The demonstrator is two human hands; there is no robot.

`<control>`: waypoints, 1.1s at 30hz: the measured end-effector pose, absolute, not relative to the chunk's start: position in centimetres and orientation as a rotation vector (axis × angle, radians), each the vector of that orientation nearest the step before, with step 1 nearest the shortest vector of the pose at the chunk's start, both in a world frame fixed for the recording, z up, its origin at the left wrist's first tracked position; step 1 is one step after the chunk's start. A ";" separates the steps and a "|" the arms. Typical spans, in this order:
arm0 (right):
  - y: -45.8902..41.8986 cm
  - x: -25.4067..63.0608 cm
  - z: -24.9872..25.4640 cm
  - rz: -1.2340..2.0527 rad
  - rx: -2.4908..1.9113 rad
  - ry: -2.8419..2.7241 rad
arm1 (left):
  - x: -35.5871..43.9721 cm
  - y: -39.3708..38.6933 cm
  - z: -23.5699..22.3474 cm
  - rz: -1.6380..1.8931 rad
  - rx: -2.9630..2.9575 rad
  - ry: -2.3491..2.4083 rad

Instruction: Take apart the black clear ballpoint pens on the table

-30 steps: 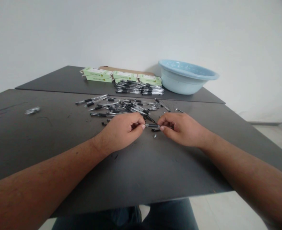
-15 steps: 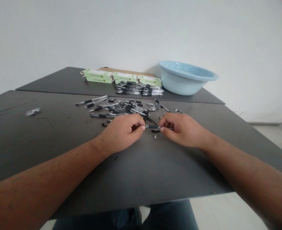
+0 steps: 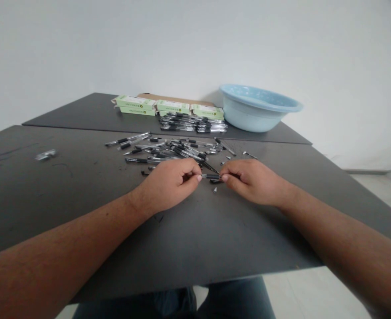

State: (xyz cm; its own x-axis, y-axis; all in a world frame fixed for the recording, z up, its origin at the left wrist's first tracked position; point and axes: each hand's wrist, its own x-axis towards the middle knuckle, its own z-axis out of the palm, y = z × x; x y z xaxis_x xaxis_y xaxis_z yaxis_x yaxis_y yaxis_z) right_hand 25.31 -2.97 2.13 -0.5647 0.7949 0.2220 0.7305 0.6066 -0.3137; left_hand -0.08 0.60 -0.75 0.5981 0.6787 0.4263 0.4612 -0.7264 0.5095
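Pinching the left part of a dark-sleeved pen (image 3: 211,176) between thumb and forefinger with the left hand (image 3: 173,182); pinching farther along with the right hand (image 3: 252,181), also thumb against forefinger. Cannot tell the exact hold behind the knuckles. Held roughly level, low over the desk (image 3: 202,248), in front of the loose pile of pens (image 3: 182,149). Judging by looks, light and stiff, slick on clear plastic, better gripped on the dark, probably rubbery sleeve; best taken there and kept straight, to avoid cracking a thin barrel. Just on the near side, lying on the matt grey desk: a tiny silvery cone (image 3: 215,190). Farther out, crossing at all angles in the pile: slim tubes (image 3: 136,161), clear and shiny, banded with black. Well off to the left, a glossy transparent scrap (image 3: 45,154), too blurred to name. Beyond, near the back, denser stacked pens (image 3: 182,122), mostly laid parallel, in front of pale green card boxes (image 3: 135,105) with crisp edges. To their right, a round blue basin (image 3: 252,119), smooth, apparently plastic, wide at the lip
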 end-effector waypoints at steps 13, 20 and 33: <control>-2.9 25.3 2.0 0.304 -1.283 -2.425 | 0.0 0.7 -0.9 0.878 2.485 0.911; -2.9 25.4 1.9 0.270 -1.223 -2.475 | 0.1 0.7 -0.8 0.916 2.487 0.906; -2.8 25.4 1.8 0.294 -1.261 -2.446 | 0.0 0.6 -0.9 0.921 2.498 0.884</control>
State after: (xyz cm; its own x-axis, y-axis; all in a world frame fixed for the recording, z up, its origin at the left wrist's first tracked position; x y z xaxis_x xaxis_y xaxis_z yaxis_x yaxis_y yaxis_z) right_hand 25.44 -2.75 1.79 -0.5303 0.8163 0.2291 0.7386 0.5775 -0.3478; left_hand 0.03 0.64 -0.93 0.5976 0.6535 0.4645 0.4370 -0.7512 0.4948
